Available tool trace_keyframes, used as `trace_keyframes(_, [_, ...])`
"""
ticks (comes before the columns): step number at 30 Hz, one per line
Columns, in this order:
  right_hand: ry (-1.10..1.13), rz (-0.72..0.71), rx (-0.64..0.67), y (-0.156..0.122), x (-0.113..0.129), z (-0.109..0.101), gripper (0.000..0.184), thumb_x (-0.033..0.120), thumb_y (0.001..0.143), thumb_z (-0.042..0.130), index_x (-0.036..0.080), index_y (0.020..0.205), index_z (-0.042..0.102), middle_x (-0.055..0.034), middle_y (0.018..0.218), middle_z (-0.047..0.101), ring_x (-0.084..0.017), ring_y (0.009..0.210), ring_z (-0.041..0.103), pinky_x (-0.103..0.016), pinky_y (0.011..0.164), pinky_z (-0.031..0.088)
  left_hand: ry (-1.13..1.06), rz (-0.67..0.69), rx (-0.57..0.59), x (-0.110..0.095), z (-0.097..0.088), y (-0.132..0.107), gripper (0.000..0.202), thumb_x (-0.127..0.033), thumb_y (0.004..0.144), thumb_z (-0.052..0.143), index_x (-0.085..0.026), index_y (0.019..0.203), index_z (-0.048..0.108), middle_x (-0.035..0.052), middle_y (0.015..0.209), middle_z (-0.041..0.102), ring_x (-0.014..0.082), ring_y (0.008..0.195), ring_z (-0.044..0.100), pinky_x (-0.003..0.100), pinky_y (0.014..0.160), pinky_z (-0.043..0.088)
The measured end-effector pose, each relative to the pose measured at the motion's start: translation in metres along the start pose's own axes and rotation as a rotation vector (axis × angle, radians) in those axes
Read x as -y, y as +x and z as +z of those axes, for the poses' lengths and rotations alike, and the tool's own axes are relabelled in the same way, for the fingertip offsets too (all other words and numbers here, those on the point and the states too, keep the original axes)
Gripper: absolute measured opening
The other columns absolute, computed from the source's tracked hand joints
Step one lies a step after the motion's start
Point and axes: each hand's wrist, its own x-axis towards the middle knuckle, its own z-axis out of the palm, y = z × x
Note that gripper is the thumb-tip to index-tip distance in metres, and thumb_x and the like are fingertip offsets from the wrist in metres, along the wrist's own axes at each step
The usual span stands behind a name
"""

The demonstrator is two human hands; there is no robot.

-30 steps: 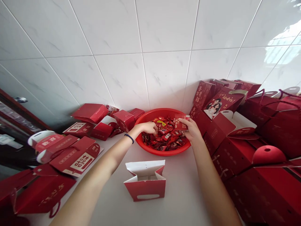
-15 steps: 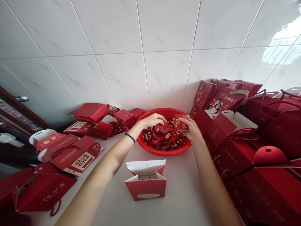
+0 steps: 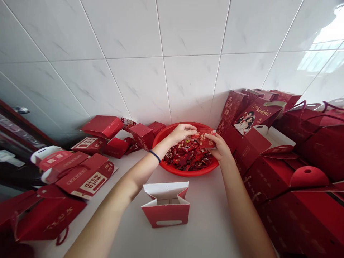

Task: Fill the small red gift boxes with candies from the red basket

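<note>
Over the red basin (image 3: 189,173), my right hand (image 3: 220,147) grips a flat red packet (image 3: 205,141) with gold lettering. My left hand (image 3: 182,133), with a dark band at the wrist, is closed on a small red wrapped candy (image 3: 195,135) right beside that packet. Whether candy and packet touch, I cannot tell. Many red-wrapped candies (image 3: 184,157) fill the basin below both hands. Nearer to me, an open red gift box (image 3: 169,215) with a white inside stands upright on the table between my forearms. Its visible floor looks pale.
Red boxes (image 3: 91,181) lie piled along the left side, with more (image 3: 142,134) against the tiled wall. Stacked boxes (image 3: 268,179) and a box with a printed couple (image 3: 255,114) crowd the right side. Purple cord handles (image 3: 303,114) loop up there.
My left hand has moved right and slightly up from the candies, and a small candy now shows in its fingers beside the packet. My right hand has hardly moved.
</note>
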Motion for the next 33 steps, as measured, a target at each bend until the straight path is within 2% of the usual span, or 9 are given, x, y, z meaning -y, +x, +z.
trace_keyframes(6, [0.011,-0.021,-0.068,0.004,-0.003,-0.002,0.031,0.013,0.055,0.087,0.015,0.08,0.07,-0.001,0.073,0.075,-0.015,0.059,0.069,-0.024,0.055,0.057,0.038,0.143,-0.021,0.01,0.012,0.0,0.013,-0.016,0.081,0.073,-0.012,0.091,0.067,0.003,0.088,0.07,0.0118,0.074,0.065,0.03,0.077,0.056])
trace_keyframes(12, [0.089,-0.09,-0.212,0.011,-0.005,-0.004,0.022,0.008,0.06,0.081,0.016,0.075,0.067,0.0007,0.067,0.074,-0.013,0.055,0.067,-0.022,0.053,0.057,0.129,0.051,0.089,0.017,0.003,-0.006,0.021,-0.027,0.091,0.061,-0.016,0.108,0.067,0.0079,0.107,0.073,0.0174,0.084,0.072,0.033,0.081,0.057])
trace_keyframes(14, [0.114,-0.111,-0.232,0.012,-0.005,-0.005,0.019,0.009,0.063,0.079,0.016,0.076,0.067,0.0013,0.067,0.073,-0.013,0.055,0.067,-0.022,0.054,0.058,0.333,0.032,0.208,0.019,0.0,-0.009,0.02,-0.022,0.089,0.06,-0.015,0.105,0.07,0.0079,0.104,0.075,0.0195,0.089,0.072,0.032,0.084,0.055])
trace_keyframes(17, [0.135,-0.11,-0.224,0.013,-0.005,-0.006,0.017,0.011,0.067,0.079,0.016,0.078,0.067,0.0004,0.069,0.074,-0.014,0.057,0.069,-0.023,0.056,0.059,0.704,0.082,0.533,0.024,0.004,-0.015,0.021,-0.022,0.082,0.067,-0.018,0.101,0.075,0.0053,0.106,0.077,0.0198,0.095,0.07,0.027,0.085,0.051])
trace_keyframes(20, [0.151,-0.085,-0.231,0.013,-0.004,-0.006,0.012,0.012,0.071,0.076,0.017,0.076,0.066,0.0012,0.068,0.074,-0.013,0.055,0.068,-0.023,0.053,0.058,1.047,0.049,0.738,0.026,0.015,-0.022,0.026,-0.031,0.079,0.069,-0.02,0.101,0.077,0.0041,0.093,0.077,0.0192,0.079,0.068,0.026,0.07,0.048])
trace_keyframes(23, [0.181,-0.058,-0.265,0.013,-0.003,-0.006,0.007,0.013,0.074,0.071,0.017,0.076,0.066,0.002,0.067,0.074,-0.013,0.053,0.067,-0.023,0.049,0.057,1.304,-0.062,0.735,0.024,0.025,-0.028,0.029,-0.04,0.079,0.067,-0.017,0.094,0.077,0.0058,0.074,0.073,0.0197,0.06,0.061,0.029,0.056,0.042])
trace_keyframes(27, [0.197,-0.046,-0.275,0.014,-0.003,-0.006,0.005,0.013,0.076,0.069,0.017,0.076,0.066,0.0019,0.067,0.073,-0.012,0.053,0.067,-0.023,0.051,0.057,1.422,-0.152,0.618,0.02,0.026,-0.028,0.036,-0.05,0.079,0.067,-0.016,0.086,0.077,0.0089,0.078,0.073,0.0217,0.062,0.063,0.03,0.057,0.043])
trace_keyframes(30, [0.191,-0.049,-0.262,0.015,-0.003,-0.007,0.005,0.013,0.076,0.069,0.017,0.075,0.065,0.0017,0.066,0.073,-0.013,0.052,0.067,-0.023,0.051,0.057,1.452,-0.114,0.513,0.024,0.018,-0.024,0.026,-0.034,0.078,0.068,-0.017,0.096,0.077,0.0105,0.092,0.076,0.0245,0.075,0.068,0.029,0.064,0.046])
trace_keyframes(33, [0.189,-0.057,-0.251,0.015,-0.004,-0.008,0.007,0.014,0.074,0.072,0.017,0.076,0.065,0.002,0.065,0.072,-0.013,0.051,0.066,-0.022,0.049,0.056,1.435,-0.091,0.472,0.031,0.005,-0.019,0.032,-0.021,0.077,0.065,-0.019,0.107,0.076,0.0105,0.099,0.076,0.0248,0.082,0.069,0.029,0.069,0.048])
